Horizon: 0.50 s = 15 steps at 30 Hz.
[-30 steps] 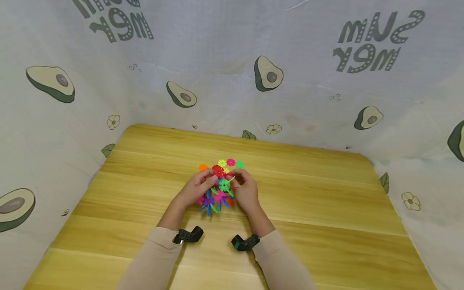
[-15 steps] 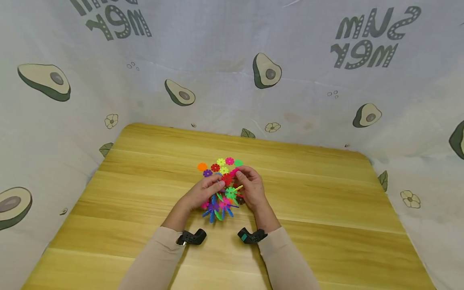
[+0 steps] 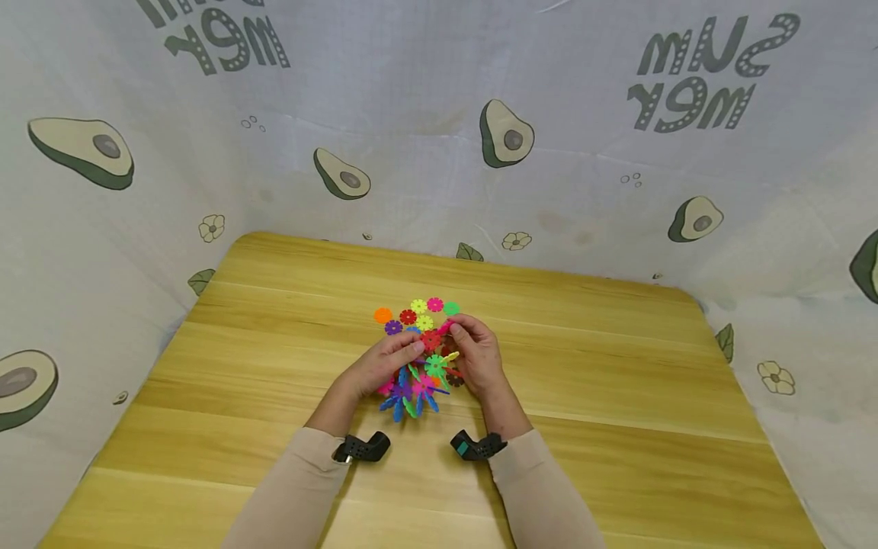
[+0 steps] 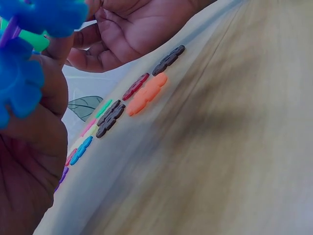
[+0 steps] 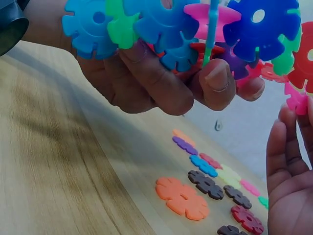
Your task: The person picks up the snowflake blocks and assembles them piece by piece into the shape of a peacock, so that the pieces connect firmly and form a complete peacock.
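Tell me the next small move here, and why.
Probably press the pink disc onto the red disc: the right hand pinches it at that disc's edge, the left hand holds the joined cluster, and whether the two are locked is unclear.

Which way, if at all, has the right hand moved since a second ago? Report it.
Yes: in the head view, the right hand has shifted rightward, judged against the leaf print beyond it.

Wood-grain tbl [image 3: 617, 381], yellowish, has rounded far corners [image 3: 248, 242]; grain runs approx. L–R. Pale cloth [image 3: 411, 91] hangs behind & along both sides, w/ creases [image 3: 552, 6]. Printed on it: halved avocados [image 3: 507, 133], sm. flowers [image 3: 517, 241], leaves [image 3: 469, 252], grey-green lettering [image 3: 689, 107] that reads "summer" mirror-wise. Light is soft, approx. even; blurry shadows [image 4: 210, 117] lie on tbl in wrist views.
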{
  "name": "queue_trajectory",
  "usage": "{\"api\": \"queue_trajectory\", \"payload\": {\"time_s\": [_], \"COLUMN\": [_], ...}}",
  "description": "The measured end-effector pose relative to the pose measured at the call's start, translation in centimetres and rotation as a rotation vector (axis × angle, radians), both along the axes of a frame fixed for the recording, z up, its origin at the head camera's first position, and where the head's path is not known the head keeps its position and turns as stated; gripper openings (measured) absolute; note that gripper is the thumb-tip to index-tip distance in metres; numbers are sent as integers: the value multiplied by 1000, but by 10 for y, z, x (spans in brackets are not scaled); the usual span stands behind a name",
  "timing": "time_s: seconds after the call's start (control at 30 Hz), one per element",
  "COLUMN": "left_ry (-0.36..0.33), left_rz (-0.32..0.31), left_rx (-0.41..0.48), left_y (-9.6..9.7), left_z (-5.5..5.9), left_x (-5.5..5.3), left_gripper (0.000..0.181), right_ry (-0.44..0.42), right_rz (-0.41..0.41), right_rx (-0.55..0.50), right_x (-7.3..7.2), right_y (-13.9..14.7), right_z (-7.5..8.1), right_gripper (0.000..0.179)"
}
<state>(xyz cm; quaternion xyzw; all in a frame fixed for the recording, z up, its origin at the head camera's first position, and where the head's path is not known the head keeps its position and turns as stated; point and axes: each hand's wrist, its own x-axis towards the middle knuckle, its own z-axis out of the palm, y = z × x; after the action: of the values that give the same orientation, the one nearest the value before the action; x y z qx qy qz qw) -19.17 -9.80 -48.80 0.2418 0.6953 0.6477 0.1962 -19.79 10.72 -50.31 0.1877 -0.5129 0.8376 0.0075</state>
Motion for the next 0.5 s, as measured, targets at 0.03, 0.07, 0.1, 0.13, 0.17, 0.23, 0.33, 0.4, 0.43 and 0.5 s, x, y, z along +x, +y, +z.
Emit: {"api": "queue_trajectory", "payload": {"time_s": [0.03,0.07,0.1,0.13,0.17,0.23,0.33,0.4,0.43,0.5], "left_ry": [-1,-3,-3,-3,-4,-7,-10,-12,-13,-10], "left_rz": [-2,-4,-6,-8,-9,-11,-12,-11,-11,-15], "left_rx": [-1,-1,-2,-1,-1,-2,-1,0,1,2], "left_y": [0,0,0,0,0,0,0,0,0,1], "left_z": [0,0,1,1,1,1,1,1,1,1], "left_x": [0,0,0,0,-1,-1,-1,-1,-1,-1], "left_gripper": [32,32,33,33,34,35,34,33,33,33], "right_ry": [0,-1,-2,-4,-4,-5,5,15,19,21], "right_rz": [3,5,6,5,4,4,2,2,1,-1], "right_rx": [4,10,19,28,38,50,70,81,89,99], "right_x": [0,1,1,1,1,1,0,0,0,0], "right_y": [0,0,0,0,0,0,0,0,0,0], "right_z": [0,1,1,1,1,1,2,2,1,2], "right_gripper": [24,23,23,23,22,22,21,22,22,24]}}
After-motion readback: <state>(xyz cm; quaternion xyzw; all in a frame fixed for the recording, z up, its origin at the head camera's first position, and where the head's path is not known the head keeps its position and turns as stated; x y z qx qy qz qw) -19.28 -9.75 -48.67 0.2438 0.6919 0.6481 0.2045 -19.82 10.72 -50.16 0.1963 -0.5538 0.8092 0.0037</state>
